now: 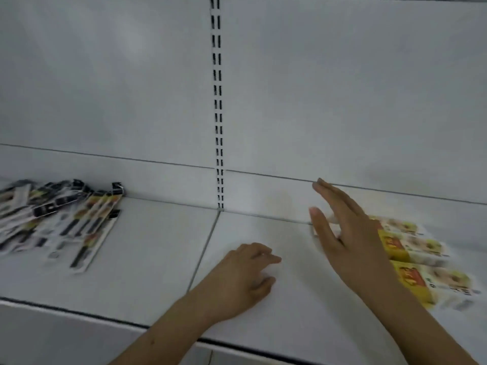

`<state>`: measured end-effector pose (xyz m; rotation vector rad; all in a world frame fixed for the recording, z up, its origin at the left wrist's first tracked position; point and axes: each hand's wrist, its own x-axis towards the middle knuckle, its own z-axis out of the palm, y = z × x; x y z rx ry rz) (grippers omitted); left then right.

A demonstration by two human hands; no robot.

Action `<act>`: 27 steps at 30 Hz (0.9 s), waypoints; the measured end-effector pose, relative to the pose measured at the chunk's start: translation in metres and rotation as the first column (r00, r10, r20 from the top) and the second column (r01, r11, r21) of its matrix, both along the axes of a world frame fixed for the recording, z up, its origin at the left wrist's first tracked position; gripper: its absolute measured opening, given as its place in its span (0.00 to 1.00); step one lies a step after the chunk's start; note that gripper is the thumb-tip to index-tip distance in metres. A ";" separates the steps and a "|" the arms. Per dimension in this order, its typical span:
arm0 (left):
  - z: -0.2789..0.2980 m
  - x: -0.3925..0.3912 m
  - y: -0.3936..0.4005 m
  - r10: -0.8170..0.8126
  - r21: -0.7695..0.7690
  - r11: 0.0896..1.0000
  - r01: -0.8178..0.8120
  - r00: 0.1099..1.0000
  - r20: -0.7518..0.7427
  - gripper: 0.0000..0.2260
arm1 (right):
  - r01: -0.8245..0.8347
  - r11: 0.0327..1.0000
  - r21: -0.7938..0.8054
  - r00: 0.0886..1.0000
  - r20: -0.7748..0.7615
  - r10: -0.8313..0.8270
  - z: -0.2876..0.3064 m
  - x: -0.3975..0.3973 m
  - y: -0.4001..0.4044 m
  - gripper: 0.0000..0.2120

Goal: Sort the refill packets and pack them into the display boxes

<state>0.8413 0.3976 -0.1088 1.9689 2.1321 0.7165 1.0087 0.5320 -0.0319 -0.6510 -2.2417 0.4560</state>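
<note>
A loose heap of refill packets [60, 219], white cards with black and orange print, lies on the left of the white shelf [147, 259]. Yellow-and-white display boxes [421, 262] lie side by side at the right, partly hidden by my right forearm. My right hand [340, 227] hovers flat above the left end of those boxes, fingers stretched apart and holding nothing. My left hand [245, 275] rests palm down on the bare shelf in the middle, fingers loosely curled, with nothing in it. The whole view is motion-blurred.
A white back panel rises behind the shelf, with a slotted upright [217, 101] down its middle. A seam [205, 248] divides the shelf into two boards. The shelf's front edge [79, 312] runs across the bottom left.
</note>
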 end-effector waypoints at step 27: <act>-0.002 -0.374 -0.278 0.715 0.148 0.679 -0.719 0.693 0.086 0.23 | 0.038 0.991 -0.132 0.901 0.432 0.023 -0.072 -0.406 -0.190 0.24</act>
